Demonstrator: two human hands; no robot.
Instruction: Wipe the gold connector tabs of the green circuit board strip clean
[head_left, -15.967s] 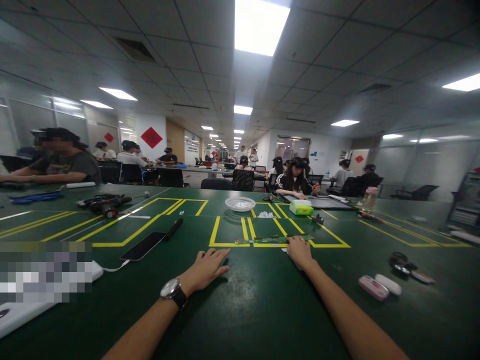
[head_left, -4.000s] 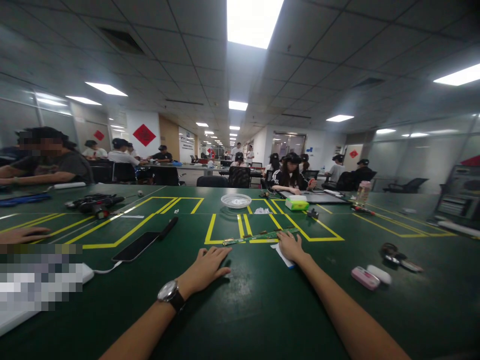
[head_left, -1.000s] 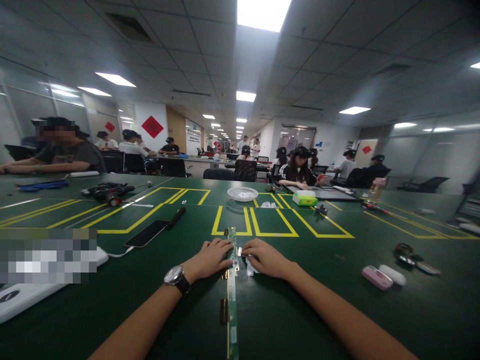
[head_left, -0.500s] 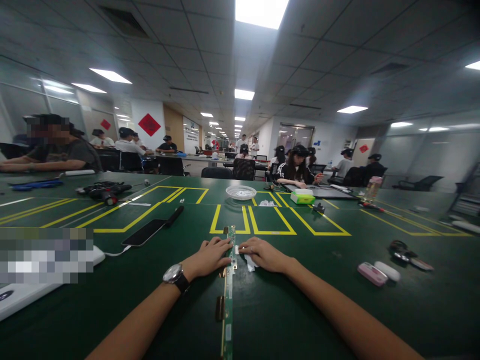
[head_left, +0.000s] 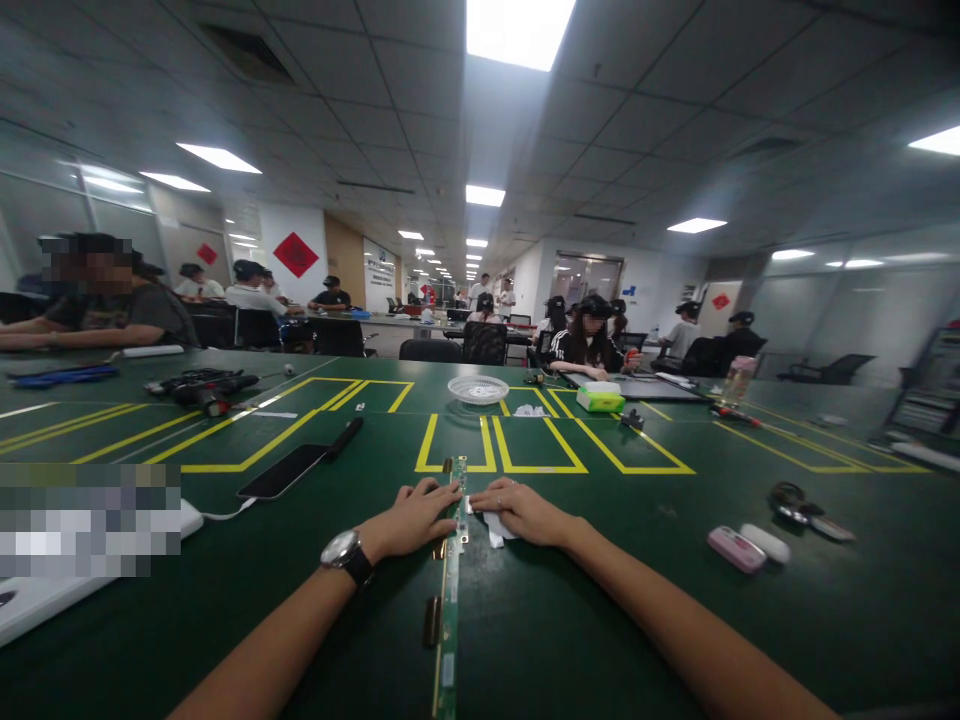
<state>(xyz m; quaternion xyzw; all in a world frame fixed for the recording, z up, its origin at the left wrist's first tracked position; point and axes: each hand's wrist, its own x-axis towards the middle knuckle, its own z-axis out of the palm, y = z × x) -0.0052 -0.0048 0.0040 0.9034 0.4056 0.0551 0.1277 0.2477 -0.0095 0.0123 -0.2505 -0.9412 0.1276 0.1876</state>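
Observation:
A long, narrow green circuit board (head_left: 448,620) runs lengthwise away from me on the table, with brown flex tabs along its left side. My left hand (head_left: 409,518), with a watch on the wrist, holds the board from its left edge, thumb and fingertips pressed on its far half. From the other side my right hand (head_left: 521,508) reaches the board's right edge, fingers together and pointing left. Under that hand is a crumpled white tissue (head_left: 495,530), and a bit of white shows at its fingertips. The right fingers partly hide what they pinch.
A phone (head_left: 285,472) on a white cable lies left. Ahead stand a white basket (head_left: 478,390) and a green tissue pack (head_left: 600,400). Pink and white cases (head_left: 736,549) and a keyring (head_left: 806,512) lie right. A power tool (head_left: 210,388) sits far left. People sit beyond the table.
The view has shifted slightly. My right fingers have moved a little at the board's edge, and the tissue under them has shifted slightly. My left hand stays on the board.

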